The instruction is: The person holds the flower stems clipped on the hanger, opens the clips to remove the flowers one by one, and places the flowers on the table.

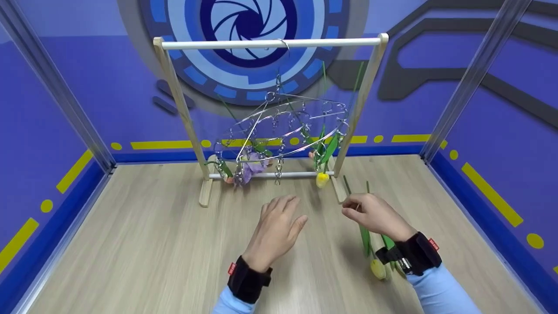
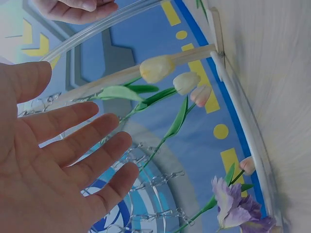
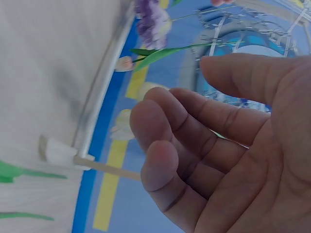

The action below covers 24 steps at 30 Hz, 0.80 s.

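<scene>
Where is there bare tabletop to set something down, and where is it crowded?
Bare wood lies left of the left hand out to the blue wall, and right of the rack foot toward the right wall. It is crowded under the clip hanger with hung flowers, and beside the right hand, where green stems lie.

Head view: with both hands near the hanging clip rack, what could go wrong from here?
1. The clip rack hangs from a single hook on the rail and already looks tilted; a nudge from the open left hand could swing it and shake flowers loose.
2. The right hand is above stems lying on the table; its wrist could sweep the yellow tulip away.
</scene>
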Each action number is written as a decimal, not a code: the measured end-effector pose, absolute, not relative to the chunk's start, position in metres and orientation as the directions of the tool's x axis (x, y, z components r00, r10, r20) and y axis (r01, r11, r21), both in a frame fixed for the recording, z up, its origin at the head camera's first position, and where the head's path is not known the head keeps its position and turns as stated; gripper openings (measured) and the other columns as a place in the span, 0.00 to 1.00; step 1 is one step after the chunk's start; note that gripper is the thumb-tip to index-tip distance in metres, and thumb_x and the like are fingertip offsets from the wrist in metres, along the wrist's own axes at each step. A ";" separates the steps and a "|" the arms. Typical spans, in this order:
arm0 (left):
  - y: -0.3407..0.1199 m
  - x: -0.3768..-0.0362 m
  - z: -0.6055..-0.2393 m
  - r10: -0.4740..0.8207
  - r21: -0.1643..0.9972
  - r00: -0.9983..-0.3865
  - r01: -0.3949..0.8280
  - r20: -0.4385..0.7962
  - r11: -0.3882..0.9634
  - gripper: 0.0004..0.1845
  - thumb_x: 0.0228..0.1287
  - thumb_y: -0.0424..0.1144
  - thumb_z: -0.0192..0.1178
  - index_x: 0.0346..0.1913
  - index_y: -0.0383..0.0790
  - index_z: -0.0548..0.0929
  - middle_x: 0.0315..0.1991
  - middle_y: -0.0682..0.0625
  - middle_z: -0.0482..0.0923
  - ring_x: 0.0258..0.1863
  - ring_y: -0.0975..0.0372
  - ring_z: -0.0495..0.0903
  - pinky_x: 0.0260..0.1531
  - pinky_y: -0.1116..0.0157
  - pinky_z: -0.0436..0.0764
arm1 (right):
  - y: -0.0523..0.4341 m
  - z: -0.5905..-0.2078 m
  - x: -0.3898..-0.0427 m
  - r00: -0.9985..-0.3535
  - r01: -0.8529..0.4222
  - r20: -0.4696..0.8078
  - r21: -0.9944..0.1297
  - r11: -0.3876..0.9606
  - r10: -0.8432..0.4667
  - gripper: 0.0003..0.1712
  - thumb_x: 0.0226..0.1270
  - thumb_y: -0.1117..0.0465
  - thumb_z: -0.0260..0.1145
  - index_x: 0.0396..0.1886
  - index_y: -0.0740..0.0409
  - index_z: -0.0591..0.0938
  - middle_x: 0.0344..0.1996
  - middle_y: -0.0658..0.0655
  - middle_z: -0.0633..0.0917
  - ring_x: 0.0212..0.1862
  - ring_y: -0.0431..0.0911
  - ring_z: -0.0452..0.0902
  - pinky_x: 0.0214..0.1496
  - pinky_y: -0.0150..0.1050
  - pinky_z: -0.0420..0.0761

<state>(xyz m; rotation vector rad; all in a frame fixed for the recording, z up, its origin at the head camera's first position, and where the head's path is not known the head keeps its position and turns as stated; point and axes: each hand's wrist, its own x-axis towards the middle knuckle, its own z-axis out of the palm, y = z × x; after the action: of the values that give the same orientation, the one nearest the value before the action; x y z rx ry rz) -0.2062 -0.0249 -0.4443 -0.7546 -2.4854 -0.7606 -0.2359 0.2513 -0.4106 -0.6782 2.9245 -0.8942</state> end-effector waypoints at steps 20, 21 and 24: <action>-0.049 -0.206 -0.423 0.225 0.401 -0.657 0.657 0.719 0.638 0.17 0.75 0.40 0.61 0.58 0.31 0.84 0.56 0.41 0.83 0.59 0.49 0.80 0.63 0.49 0.75 | 0.224 -0.415 -0.217 -0.882 -0.468 0.318 -0.686 0.558 -0.348 0.07 0.74 0.65 0.66 0.47 0.61 0.87 0.33 0.51 0.86 0.32 0.40 0.81 0.32 0.33 0.80; -0.050 -0.206 -0.422 0.219 0.400 -0.648 0.663 0.729 0.633 0.16 0.75 0.39 0.61 0.57 0.32 0.85 0.55 0.41 0.84 0.58 0.50 0.81 0.63 0.50 0.76 | 0.223 -0.416 -0.216 -0.878 -0.476 0.338 -0.690 0.545 -0.340 0.07 0.74 0.65 0.67 0.47 0.61 0.87 0.32 0.51 0.86 0.31 0.39 0.80 0.32 0.33 0.80; -0.052 -0.205 -0.418 0.201 0.380 -0.609 0.684 0.768 0.622 0.12 0.74 0.37 0.62 0.52 0.34 0.87 0.51 0.44 0.85 0.54 0.53 0.83 0.61 0.54 0.78 | 0.217 -0.419 -0.214 -0.862 -0.507 0.396 -0.696 0.509 -0.316 0.07 0.73 0.66 0.67 0.46 0.61 0.88 0.32 0.52 0.87 0.31 0.37 0.80 0.32 0.32 0.79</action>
<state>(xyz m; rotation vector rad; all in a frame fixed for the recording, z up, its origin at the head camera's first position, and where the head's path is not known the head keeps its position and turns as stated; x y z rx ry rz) -0.2049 -0.0521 -0.4184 -0.6907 -2.1441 -0.8867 -0.2144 0.2172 -0.4191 -0.8073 2.9137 -1.4678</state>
